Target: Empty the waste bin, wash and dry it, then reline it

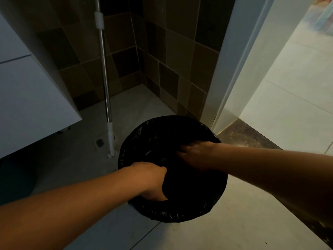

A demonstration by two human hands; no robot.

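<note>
bin: i see the round waste bin (173,170) standing on the pale floor tiles (207,237), in the dim corner beside the door frame (234,69).
liner: a black bag (153,136) covers its rim and inside.
left hand: my left hand (151,179) curls over the near-left rim, fingers tucked into the bag, gripping it.
right hand: my right hand (196,154) reaches in from the right rim; i cannot tell whether its fingers pinch the plastic.
nearby: a mop handle (104,69) leans at the tiled wall, white cabinet (32,98) to the left.
</note>
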